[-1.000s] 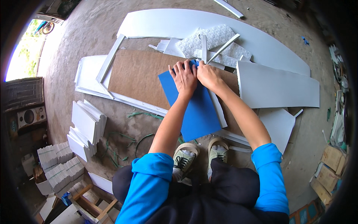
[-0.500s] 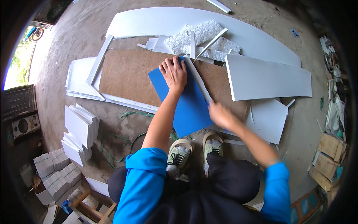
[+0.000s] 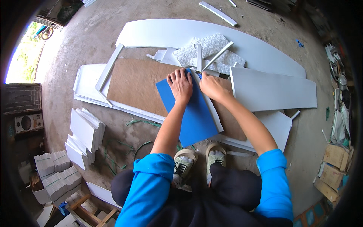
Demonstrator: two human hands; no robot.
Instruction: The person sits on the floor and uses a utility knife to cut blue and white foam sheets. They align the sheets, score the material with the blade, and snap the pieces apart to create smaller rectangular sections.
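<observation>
A flat blue rectangular board [image 3: 196, 121] lies aslant over a brown wooden board [image 3: 140, 85]. My left hand [image 3: 181, 86] presses down on its far end, fingers spread. Along its right edge runs a strip of white foam sheet [image 3: 212, 111], partly beneath it. My right hand [image 3: 212, 86] is closed at the far end of that strip, on a small blue cutter [image 3: 200, 75]. Most of the cutter is hidden by the fingers, and its blade cannot be made out.
Large white foam sheets [image 3: 162, 32] lie behind, with a grey-white panel [image 3: 276, 89] at right. Embossed white pieces [image 3: 206, 45] and loose strips [image 3: 107, 70] lie around. Stacked white panels [image 3: 83, 128] stand at left. Green straps [image 3: 141, 147] litter the floor near my shoes [image 3: 185, 162].
My right hand has moved away from me, from the near part of the blue board's right edge to its far end. My left hand still presses the board; the whole view has shifted slightly.
</observation>
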